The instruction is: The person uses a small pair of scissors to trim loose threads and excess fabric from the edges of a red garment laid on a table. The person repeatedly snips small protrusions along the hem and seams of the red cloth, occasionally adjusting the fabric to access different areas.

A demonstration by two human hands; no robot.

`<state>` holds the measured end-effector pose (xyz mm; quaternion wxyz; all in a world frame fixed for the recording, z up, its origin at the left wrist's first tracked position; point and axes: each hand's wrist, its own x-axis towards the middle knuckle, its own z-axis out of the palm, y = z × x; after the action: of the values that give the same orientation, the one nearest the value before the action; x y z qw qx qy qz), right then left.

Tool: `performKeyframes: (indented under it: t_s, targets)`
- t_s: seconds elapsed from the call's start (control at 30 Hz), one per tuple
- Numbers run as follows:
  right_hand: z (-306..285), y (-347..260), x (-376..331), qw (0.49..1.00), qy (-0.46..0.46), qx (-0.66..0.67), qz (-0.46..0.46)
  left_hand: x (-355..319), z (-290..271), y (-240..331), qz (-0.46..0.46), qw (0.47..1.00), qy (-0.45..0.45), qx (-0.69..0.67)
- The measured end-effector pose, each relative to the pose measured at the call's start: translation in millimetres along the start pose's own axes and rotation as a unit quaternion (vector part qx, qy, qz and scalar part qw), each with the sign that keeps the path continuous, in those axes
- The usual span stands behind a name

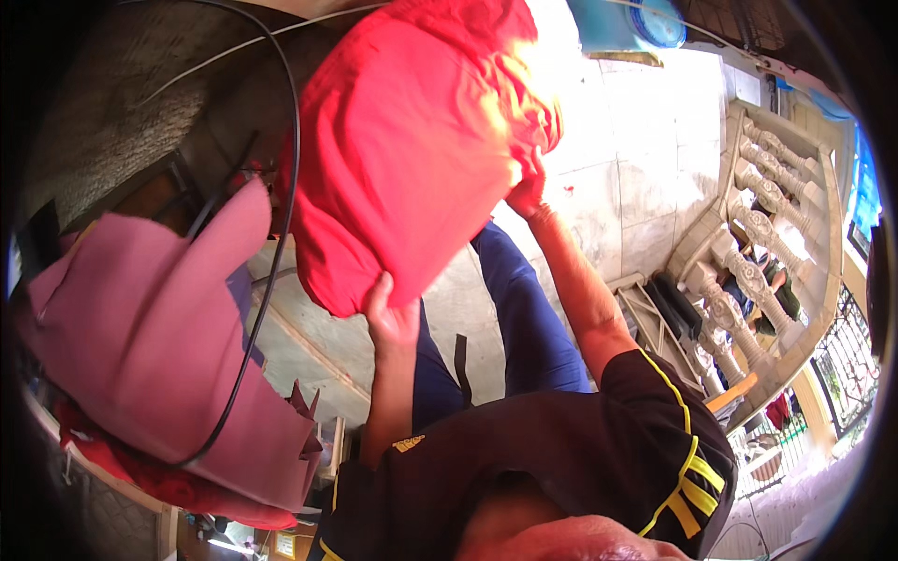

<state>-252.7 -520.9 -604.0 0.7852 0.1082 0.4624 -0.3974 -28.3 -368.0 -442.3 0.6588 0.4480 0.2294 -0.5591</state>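
Note:
A large bundle of red cloth (pixel 402 159), bulging and gathered at its right side, is held up in front of me between both hands. My left hand (pixel 393 318) grips its lower edge, the thumb lying on the near face and the fingers partly hidden by the cloth. Along the right edge, my right hand (pixel 529 187) is closed on the gathered folds. What the bundle contains, if anything, cannot be seen. Strong sunlight washes out its upper right part.
Mauve fabric (pixel 140 309) is draped at the left, with more red cloth (pixel 168 477) under it. A black cable (pixel 296 122) hangs across the view. A stone balustrade (pixel 758 243) stands at the right. A blue container (pixel 655 23) sits on the pale tiled floor (pixel 645 140) at the back.

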Motion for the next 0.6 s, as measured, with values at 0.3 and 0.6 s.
performKeyframes:
  t_s: [0.3,0.6]
  targets:
    - [23.8,-150.6,-90.9,0.972,-0.215,0.059,-0.074,-130.4,102.4,-1.7,0.085,0.962,-0.11,0.237]
    - [167.9,-218.7,-255.8,0.937,-0.115,-0.242,-0.222,-300.6,154.0,135.1,-0.031,0.972,-0.222,0.075]
